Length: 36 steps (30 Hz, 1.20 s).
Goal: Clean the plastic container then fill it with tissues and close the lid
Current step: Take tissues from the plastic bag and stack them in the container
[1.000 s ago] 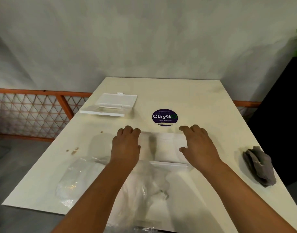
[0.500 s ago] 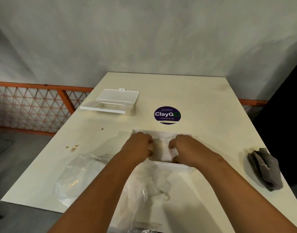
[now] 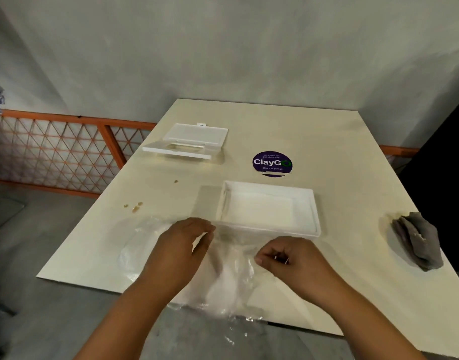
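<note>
Plastic wrapper (image 3: pixel 223 276): clear crinkled film lying at the near table edge, partly hanging over it; it looks to hold the white tissues (image 3: pixel 223 281), likely kept close so they can be drawn out towards the box
Left hand (image 3: pixel 183 245): on top of the wrapper, fingers curled with the tips at the film; it seems to pin or pinch the wrapper, though the exact hold cannot be made out
Right hand (image 3: pixel 288 258): fingers curled in and pinching at the film beside the tissues, probably to open it or pull a tissue free
Plastic container (image 3: pixel 268 207): white open tray just beyond the hands, its near rim just past the wrapper; placed within easy reach as the place to fill, and whether any tissues lie in it cannot be told
Grey cloth (image 3: pixel 417 241): crumpled at the right side of the table (image 3: pixel 340 157), well apart from the tray; judged set aside after wiping
Crumbs (image 3: pixel 134 206): a few brown specks left of the tray
Round sticker (image 3: pixel 272 163): purple, reads "ClayGo" and below it "Clean as you go"; smaller top line too fine to read
Lid (image 3: pixel 189 141): translucent, with an oblong opening, lying at the far left, kept clear until closing
</note>
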### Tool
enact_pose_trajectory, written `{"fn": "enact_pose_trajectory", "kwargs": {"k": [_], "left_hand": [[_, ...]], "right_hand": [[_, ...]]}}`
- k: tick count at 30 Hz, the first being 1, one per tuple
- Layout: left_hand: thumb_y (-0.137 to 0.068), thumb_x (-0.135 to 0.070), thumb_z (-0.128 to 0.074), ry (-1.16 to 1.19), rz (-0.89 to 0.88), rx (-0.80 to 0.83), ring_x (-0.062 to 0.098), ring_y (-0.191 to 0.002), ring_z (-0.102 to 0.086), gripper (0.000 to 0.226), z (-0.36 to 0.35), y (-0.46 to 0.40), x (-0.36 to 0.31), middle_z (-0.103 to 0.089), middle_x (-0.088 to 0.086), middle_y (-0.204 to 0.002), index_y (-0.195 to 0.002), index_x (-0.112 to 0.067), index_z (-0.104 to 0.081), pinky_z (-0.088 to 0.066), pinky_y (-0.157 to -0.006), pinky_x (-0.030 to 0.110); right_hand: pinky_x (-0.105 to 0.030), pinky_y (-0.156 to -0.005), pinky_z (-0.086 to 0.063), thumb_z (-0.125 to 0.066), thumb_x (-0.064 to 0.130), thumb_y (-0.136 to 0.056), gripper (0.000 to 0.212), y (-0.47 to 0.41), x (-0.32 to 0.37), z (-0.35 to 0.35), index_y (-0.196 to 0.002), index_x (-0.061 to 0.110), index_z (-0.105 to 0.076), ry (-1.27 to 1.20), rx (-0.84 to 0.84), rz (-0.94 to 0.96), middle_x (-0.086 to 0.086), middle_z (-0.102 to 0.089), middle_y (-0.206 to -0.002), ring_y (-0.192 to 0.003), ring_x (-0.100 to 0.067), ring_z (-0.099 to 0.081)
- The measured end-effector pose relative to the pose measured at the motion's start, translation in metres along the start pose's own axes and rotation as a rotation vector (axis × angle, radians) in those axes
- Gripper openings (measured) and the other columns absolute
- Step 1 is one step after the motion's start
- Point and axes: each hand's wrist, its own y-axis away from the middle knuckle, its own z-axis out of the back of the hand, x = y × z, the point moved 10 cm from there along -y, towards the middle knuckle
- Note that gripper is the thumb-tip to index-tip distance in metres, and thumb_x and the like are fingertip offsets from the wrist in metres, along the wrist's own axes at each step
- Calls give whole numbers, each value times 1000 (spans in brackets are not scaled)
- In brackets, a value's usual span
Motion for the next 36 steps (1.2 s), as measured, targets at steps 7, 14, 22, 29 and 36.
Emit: {"fn": "enact_pose_trajectory", "kwargs": {"k": [7, 14, 22, 29, 36], "left_hand": [[-95, -41, -42, -268, -67, 118, 14, -137, -38, 43, -31, 29, 30, -48, -8, -143, -136, -29, -49, -20, -112, 37], [-93, -50, -24, -258, -79, 110, 14, -140, -32, 56, -35, 34, 28, -44, -7, -146, -139, -27, -46, -11, -114, 34], [-99, -35, -41, -224, -70, 114, 11, -143, -25, 43, -30, 36, 21, -38, -8, -150, -141, -27, -43, -7, -117, 34], [-100, -33, -40, -224, -77, 76, 13, -143, -25, 41, -23, 34, 17, -38, -7, -150, -140, -26, -44, -8, -117, 34], [-97, -31, -47, -223, -80, 48, 16, -139, -35, 40, -23, 34, 15, -46, -3, -145, -136, -23, -50, -18, -116, 39]], "right_hand": [[-34, -70, -53, -58, 22, -85, 14, -19, -16, -39, -81, 12, -68, 246, -113, -81, 1, -67, -79, -75, -17, -63], [-34, -82, -53, -62, 51, -85, 28, -23, -13, -49, -98, 28, -70, 244, -155, -141, 9, -71, -96, -92, -14, -65], [-35, -79, -54, -67, 32, -84, 8, -23, -7, -48, -82, 25, -70, 147, -185, -149, 6, -70, -84, -83, -15, -65], [-30, -66, -47, -57, 13, -92, 16, -15, -2, -33, -77, 15, -61, -145, -249, -158, 6, -62, -75, -71, -12, -57], [-29, -47, -42, -68, 23, -87, 10, 0, -37, -42, -91, 17, -62, -464, -254, -342, -5, -65, -78, -63, -19, -57]]}}
